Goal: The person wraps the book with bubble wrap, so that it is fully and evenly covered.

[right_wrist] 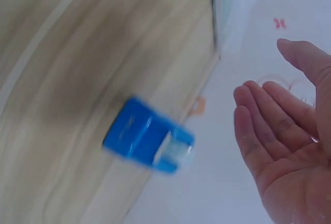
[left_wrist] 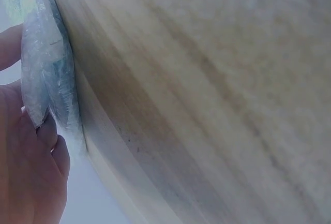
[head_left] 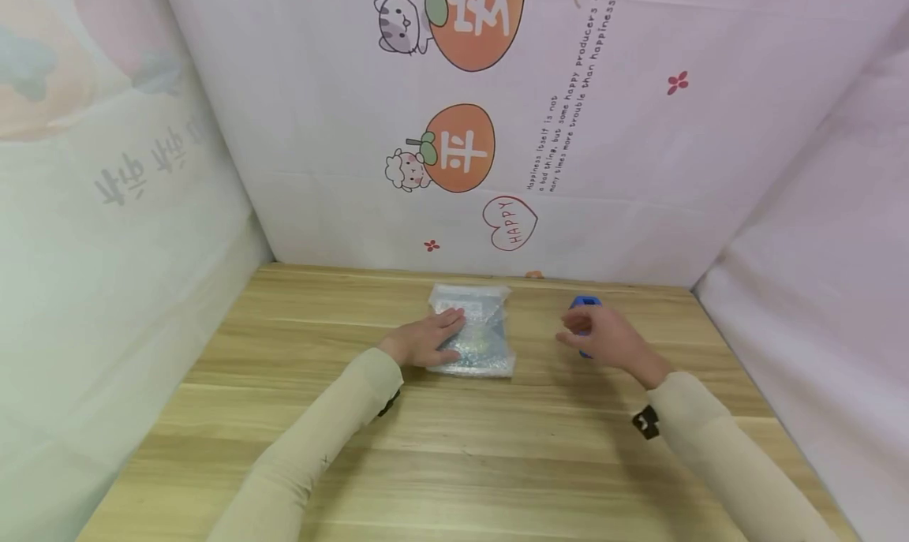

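A flat package in clear bubble wrap (head_left: 490, 333) lies on the wooden table, its contents bluish. My left hand (head_left: 424, 342) rests on its left side with the fingers spread. From the left wrist view, the crinkled wrap (left_wrist: 54, 61) shows against my palm and fingers (left_wrist: 31, 177). Over to the right, my right hand (head_left: 609, 338) hovers above a blue plastic item (head_left: 586, 300) and partly hides it. In the right wrist view that item has a pale, clear end, blurred; the hand (right_wrist: 289, 151) is apart from it, fingers loosely bent and holding nothing.
The wooden table (head_left: 454, 439) ends at a printed white cloth wall (head_left: 319, 155) just behind the package. White cloth walls also stand at the left (head_left: 92, 289) and right (head_left: 817, 258).
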Tool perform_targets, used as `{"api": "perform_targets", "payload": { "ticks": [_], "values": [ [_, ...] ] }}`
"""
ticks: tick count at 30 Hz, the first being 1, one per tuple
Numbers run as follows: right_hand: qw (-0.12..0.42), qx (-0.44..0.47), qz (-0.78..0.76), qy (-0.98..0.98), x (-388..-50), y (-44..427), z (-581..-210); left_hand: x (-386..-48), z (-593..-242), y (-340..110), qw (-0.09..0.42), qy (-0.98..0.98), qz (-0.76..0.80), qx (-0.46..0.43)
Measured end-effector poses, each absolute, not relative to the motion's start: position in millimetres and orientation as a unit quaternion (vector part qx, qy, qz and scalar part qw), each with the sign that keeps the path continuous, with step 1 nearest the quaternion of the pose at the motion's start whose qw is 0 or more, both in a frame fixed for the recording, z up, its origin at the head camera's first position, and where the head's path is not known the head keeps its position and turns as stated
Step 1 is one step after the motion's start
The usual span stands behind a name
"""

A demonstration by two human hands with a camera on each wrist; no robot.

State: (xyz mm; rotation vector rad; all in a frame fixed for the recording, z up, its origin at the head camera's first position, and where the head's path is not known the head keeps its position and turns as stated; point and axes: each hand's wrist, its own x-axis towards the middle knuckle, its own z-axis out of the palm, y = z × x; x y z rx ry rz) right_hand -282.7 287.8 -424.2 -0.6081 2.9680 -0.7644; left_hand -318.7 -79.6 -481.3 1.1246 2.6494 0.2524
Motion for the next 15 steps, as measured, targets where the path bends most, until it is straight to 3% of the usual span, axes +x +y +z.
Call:
{"api": "perform_targets", "payload": {
  "ticks": [15],
  "values": [
    [0.059,-0.136,-0.206,0.967,-294,363,-407,-319,-480,-79,0.13,0.908,0.099,0.385]
  ]
}}
